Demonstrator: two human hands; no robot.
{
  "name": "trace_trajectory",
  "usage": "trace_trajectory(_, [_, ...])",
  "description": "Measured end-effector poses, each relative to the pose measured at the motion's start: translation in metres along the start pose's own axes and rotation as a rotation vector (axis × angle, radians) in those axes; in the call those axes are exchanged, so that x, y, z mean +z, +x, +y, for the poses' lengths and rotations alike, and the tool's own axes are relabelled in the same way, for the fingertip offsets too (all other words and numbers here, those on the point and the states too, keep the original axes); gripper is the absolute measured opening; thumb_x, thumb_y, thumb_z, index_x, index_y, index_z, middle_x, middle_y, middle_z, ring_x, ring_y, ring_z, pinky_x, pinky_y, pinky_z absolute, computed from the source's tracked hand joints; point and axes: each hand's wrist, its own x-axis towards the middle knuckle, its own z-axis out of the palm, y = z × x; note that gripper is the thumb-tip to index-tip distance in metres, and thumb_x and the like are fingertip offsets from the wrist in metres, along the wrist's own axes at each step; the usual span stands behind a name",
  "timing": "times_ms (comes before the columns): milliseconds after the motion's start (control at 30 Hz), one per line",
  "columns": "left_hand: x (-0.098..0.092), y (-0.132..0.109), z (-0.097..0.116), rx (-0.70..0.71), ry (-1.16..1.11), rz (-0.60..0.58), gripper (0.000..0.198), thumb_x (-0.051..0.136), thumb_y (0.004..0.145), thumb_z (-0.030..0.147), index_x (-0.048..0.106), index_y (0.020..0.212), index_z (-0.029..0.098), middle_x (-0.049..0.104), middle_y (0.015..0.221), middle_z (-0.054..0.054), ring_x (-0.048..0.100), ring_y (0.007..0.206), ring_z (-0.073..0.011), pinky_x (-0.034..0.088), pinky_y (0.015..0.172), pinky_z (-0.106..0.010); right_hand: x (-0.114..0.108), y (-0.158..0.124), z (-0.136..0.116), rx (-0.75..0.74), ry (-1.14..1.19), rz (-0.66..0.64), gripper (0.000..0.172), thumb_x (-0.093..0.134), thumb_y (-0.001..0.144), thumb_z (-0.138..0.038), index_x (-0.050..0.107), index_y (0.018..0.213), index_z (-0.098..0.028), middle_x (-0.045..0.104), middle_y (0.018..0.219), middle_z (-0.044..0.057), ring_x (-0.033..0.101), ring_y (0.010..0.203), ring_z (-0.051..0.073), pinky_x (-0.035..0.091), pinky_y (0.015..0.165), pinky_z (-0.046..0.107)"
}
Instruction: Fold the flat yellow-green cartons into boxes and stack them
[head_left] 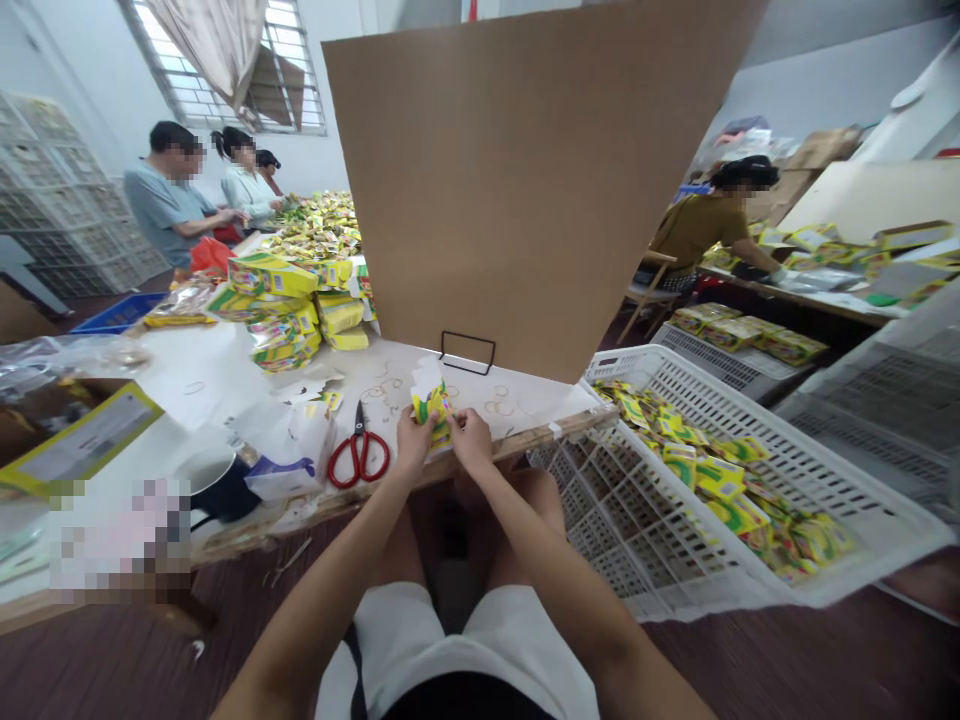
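Between both hands, above the table's front edge, is a small yellow-and-green printed carton [440, 428] with white flaps sticking up. My left hand [415, 440] is closed on its left side. My right hand [471, 440] pinches its right edge with the fingertips. To the left of my hands, red-handled scissors [360, 455] lie on the white table [382, 365], blades pointing away. Loose rubber bands [499, 402] are scattered behind and beside the carton.
A tall brown cardboard sheet [510, 190] stands behind my hands. At right, a white plastic crate [705, 400] holds several yellow packets. A dark mug [221, 485] and stacked yellow boxes [277, 310] are on the left. A person [169, 190] stands far left; another person [709, 225] sits right.
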Motion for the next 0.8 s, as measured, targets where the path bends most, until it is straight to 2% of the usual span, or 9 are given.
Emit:
trace_trajectory(133, [-0.015, -0.005, 0.010, 0.023, 0.065, -0.020, 0.029, 0.063, 0.081, 0.034, 0.062, 0.100, 0.012, 0.068, 0.097, -0.009, 0.064, 0.090, -0.0204, 0.051, 0.078, -0.034, 0.000, 0.010, 0.005, 0.039, 0.075, -0.040, 0.010, 0.055, 0.081, -0.020, 0.063, 0.078, -0.015, 0.070, 0.071, 0.006, 0.064, 0.064, 0.018, 0.045, 0.058, 0.026])
trace_trajectory(233, [-0.030, -0.023, 0.020, 0.049, 0.082, -0.100, 0.029, 0.058, 0.080, 0.038, 0.065, 0.091, 0.012, 0.071, 0.086, -0.009, 0.065, 0.084, -0.0213, 0.051, 0.075, -0.031, -0.015, -0.009, 0.001, -0.010, 0.132, -0.071, 0.018, 0.050, 0.084, -0.024, 0.064, 0.087, -0.015, 0.071, 0.077, 0.006, 0.065, 0.068, 0.019, 0.048, 0.062, 0.028])
trace_trajectory(300, [-0.041, -0.041, 0.029, 0.061, 0.095, -0.184, 0.029, 0.055, 0.080, 0.038, 0.066, 0.085, 0.012, 0.070, 0.076, -0.006, 0.064, 0.073, -0.0193, 0.051, 0.069, -0.030, -0.031, -0.030, -0.006, -0.059, 0.146, -0.068, 0.023, 0.051, 0.084, -0.022, 0.063, 0.103, -0.015, 0.071, 0.097, 0.009, 0.064, 0.085, 0.021, 0.048, 0.076, 0.032])
trace_trajectory(367, [-0.051, -0.058, 0.038, 0.078, 0.120, -0.251, 0.026, 0.056, 0.079, 0.036, 0.066, 0.081, 0.012, 0.068, 0.070, -0.003, 0.061, 0.065, -0.0170, 0.050, 0.064, -0.027, -0.050, -0.049, -0.015, -0.183, 0.116, -0.064, 0.044, 0.054, 0.081, -0.015, 0.053, 0.125, -0.018, 0.059, 0.126, 0.010, 0.054, 0.112, 0.024, 0.040, 0.094, 0.038])
trace_trajectory(467, [-0.063, -0.080, 0.053, 0.099, 0.162, -0.324, 0.020, 0.059, 0.077, 0.032, 0.067, 0.075, 0.014, 0.066, 0.066, -0.001, 0.058, 0.063, -0.0155, 0.047, 0.059, -0.024, -0.076, -0.067, -0.026, -0.454, 0.002, -0.162, 0.062, 0.049, 0.081, -0.005, 0.039, 0.139, -0.023, 0.049, 0.139, 0.008, 0.043, 0.122, 0.026, 0.030, 0.103, 0.045])
trace_trajectory(567, [-0.071, -0.093, 0.065, 0.114, 0.185, -0.375, 0.019, 0.060, 0.077, 0.031, 0.068, 0.074, 0.014, 0.066, 0.067, -0.002, 0.058, 0.065, -0.0159, 0.046, 0.059, -0.023, -0.090, -0.071, -0.031, -0.553, 0.000, -0.266, 0.060, 0.049, 0.079, -0.001, 0.042, 0.134, -0.023, 0.053, 0.133, 0.008, 0.046, 0.118, 0.026, 0.032, 0.102, 0.046])
trace_trajectory(667, [-0.076, -0.100, 0.070, 0.096, 0.171, -0.447, 0.023, 0.062, 0.078, 0.035, 0.069, 0.076, 0.014, 0.066, 0.069, -0.003, 0.058, 0.065, -0.0157, 0.046, 0.059, -0.023, -0.097, -0.074, -0.033, -0.504, 0.149, -0.283, 0.047, 0.054, 0.076, -0.002, 0.050, 0.120, -0.021, 0.056, 0.119, 0.009, 0.049, 0.112, 0.024, 0.039, 0.097, 0.040])
trace_trajectory(733, [-0.078, -0.104, 0.069, -0.001, 0.088, -0.524, 0.029, 0.062, 0.078, 0.041, 0.070, 0.081, 0.013, 0.067, 0.070, -0.003, 0.059, 0.065, -0.0160, 0.046, 0.059, -0.023, -0.099, -0.078, -0.035, -0.435, 0.247, -0.296, 0.031, 0.057, 0.077, -0.004, 0.055, 0.103, -0.020, 0.057, 0.104, 0.006, 0.054, 0.099, 0.021, 0.045, 0.088, 0.034])
trace_trajectory(800, [-0.080, -0.110, 0.066, -0.207, -0.074, -0.602, 0.037, 0.063, 0.076, 0.049, 0.071, 0.085, 0.014, 0.068, 0.070, -0.004, 0.061, 0.064, -0.0168, 0.048, 0.060, -0.025, -0.101, -0.084, -0.039, -0.392, 0.305, -0.311, 0.018, 0.058, 0.079, -0.006, 0.057, 0.090, -0.020, 0.057, 0.094, 0.004, 0.055, 0.090, 0.019, 0.046, 0.081, 0.030])
